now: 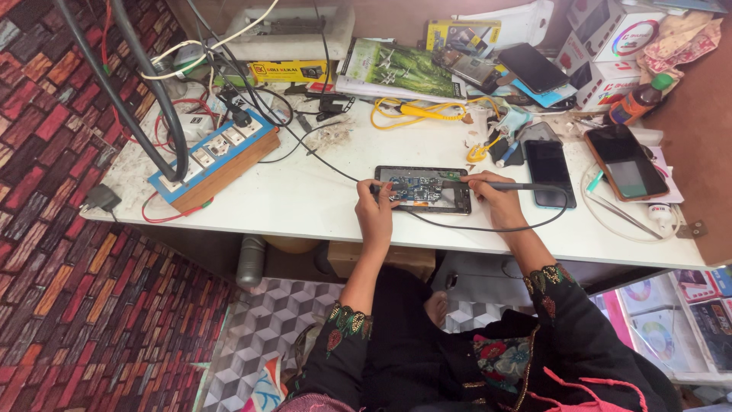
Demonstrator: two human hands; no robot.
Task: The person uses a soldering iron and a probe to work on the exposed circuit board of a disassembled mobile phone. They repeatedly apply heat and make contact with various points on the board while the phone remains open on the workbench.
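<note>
Head view showed the left hand steadying an opened black phone with bare circuit board on the white counter, while the right hand gripped a grey corded soldering pen over it.

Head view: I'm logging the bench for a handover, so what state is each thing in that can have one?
Opened phone: back off, circuit board exposed, flat on table.
Left hand: steadying the opened phone's left end.
Right hand: gripping the soldering iron, tip over the board.
Power strip: plugs inserted.
Dark phone: screen off, face up.
Brown-cased phone: screen off.
Bottle: capped, lying down.
</note>
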